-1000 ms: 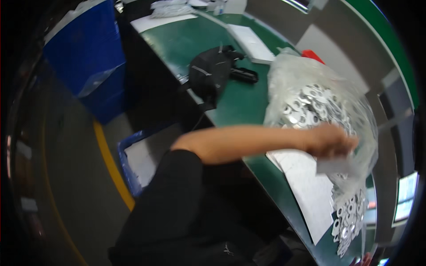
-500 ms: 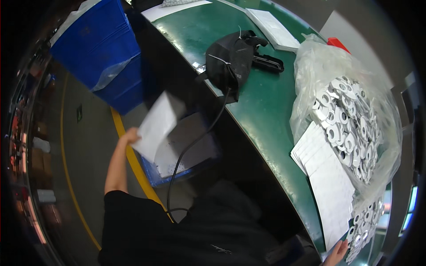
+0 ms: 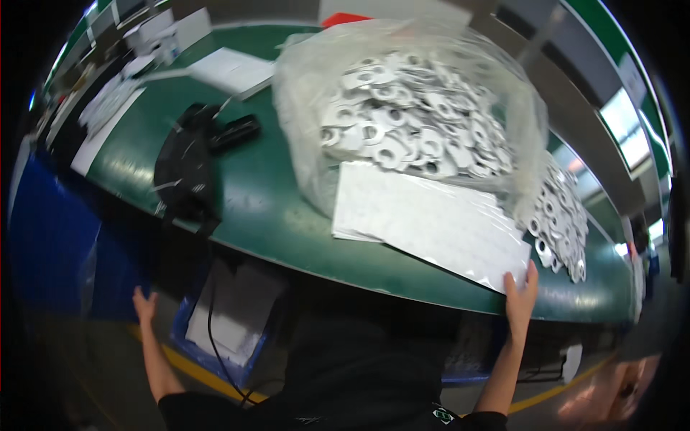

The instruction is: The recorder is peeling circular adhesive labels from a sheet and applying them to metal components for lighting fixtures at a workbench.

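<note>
While my right hand [image 3: 521,298] is at the right end of the white sheets [image 3: 431,223], my left hand [image 3: 146,305] is well apart from them, low on the left, out past the front edge of the table [image 3: 302,248]. My right hand is the near one. From it, the sheets go left and away from me, in a long row with the long way across my front. The end by my right hand is the one closer to me, and the far left end looks thick, with edges one under another.

My right thumb and finger look a bit apart at the edge of the sheets. I cannot tell if they pinch it. My left fingers are spread, with nothing in them.

Just behind the sheets sits a big clear bag [image 3: 302,144]. It is wide open on my side and holds a heap of flat white rings [image 3: 417,129]. More rings, a small pile [image 3: 557,223], lie on the table to the right of the bag.

Down below the table, just right of my left hand, is a blue tray [image 3: 180,323] with white paper [image 3: 237,316] in it. A black cord [image 3: 211,309] hangs in front of it.
</note>
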Demonstrator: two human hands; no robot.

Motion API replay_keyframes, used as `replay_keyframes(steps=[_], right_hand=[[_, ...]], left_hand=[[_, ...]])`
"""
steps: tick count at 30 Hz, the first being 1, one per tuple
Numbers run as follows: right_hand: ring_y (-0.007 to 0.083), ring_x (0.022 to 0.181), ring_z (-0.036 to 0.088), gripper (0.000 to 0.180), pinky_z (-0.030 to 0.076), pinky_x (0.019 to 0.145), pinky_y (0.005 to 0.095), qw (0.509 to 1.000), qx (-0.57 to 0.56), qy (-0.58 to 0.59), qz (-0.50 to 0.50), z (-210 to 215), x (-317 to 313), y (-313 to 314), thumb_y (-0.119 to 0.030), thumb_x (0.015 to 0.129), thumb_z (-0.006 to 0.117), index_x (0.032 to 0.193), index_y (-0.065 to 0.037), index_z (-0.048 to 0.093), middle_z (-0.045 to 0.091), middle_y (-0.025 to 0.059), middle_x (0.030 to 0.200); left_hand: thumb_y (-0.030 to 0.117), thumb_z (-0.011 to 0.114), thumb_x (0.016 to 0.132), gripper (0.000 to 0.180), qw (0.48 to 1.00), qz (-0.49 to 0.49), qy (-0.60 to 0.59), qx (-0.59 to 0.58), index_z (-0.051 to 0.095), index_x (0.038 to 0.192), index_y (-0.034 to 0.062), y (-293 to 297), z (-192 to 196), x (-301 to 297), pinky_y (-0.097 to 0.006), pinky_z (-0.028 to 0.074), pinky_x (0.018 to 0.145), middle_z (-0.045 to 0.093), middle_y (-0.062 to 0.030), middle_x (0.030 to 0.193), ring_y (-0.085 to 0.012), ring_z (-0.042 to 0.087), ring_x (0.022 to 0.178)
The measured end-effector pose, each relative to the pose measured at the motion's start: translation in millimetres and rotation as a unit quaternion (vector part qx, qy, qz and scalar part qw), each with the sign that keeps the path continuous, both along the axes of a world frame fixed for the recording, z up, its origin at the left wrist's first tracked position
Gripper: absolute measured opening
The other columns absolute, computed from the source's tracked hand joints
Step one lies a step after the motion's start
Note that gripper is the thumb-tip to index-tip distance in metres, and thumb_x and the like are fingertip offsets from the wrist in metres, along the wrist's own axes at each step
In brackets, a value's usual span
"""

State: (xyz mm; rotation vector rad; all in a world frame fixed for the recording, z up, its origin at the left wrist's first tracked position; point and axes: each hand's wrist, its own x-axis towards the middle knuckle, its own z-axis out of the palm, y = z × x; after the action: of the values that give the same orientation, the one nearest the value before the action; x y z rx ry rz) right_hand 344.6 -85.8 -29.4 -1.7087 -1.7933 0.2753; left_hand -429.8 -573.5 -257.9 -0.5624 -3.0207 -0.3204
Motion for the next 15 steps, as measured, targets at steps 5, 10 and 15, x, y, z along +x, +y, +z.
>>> replay_keyframes(steps=[5,10,15], right_hand=[[0.0267,0.113,0.049,0.057,0.038,0.096,0.0351,0.994,0.024,0.099,0.034,10,-23,-1,-0.015,0.08,0.065,0.129,0.001,0.042,0.049,0.0163,0.126],[0.033,0.118,0.045,0.056,0.035,0.1,0.0374,0.988,0.046,0.072,0.131,5,-59,25,-0.018,0.078,0.066,0.127,-0.002,0.045,0.048,0.0193,0.126],[0.0324,0.117,0.047,0.051,0.038,0.097,0.0381,0.984,0.072,0.024,0.16,15,-57,44,-0.022,0.077,0.067,0.122,-0.004,0.049,0.048,0.0199,0.127]], left_hand=[[0.02,0.055,0.091,0.044,0.913,-0.049,0.214,0.345,0.042,0.128,0.0002,123,142,-20,-0.035,0.041,0.096,0.047,-0.0208,0.127,-0.0294,0.049,0.117],[0.013,0.05,0.094,0.038,0.839,-0.244,0.153,0.462,0.042,0.129,0.0011,245,283,136,-0.031,0.042,0.092,0.047,-0.0139,0.128,-0.0218,0.048,0.114],[0.003,0.054,0.083,0.043,0.792,-0.478,0.129,0.358,0.044,0.125,0.0013,346,307,278,-0.033,0.041,0.09,0.045,-0.0152,0.129,-0.0277,0.046,0.116]])
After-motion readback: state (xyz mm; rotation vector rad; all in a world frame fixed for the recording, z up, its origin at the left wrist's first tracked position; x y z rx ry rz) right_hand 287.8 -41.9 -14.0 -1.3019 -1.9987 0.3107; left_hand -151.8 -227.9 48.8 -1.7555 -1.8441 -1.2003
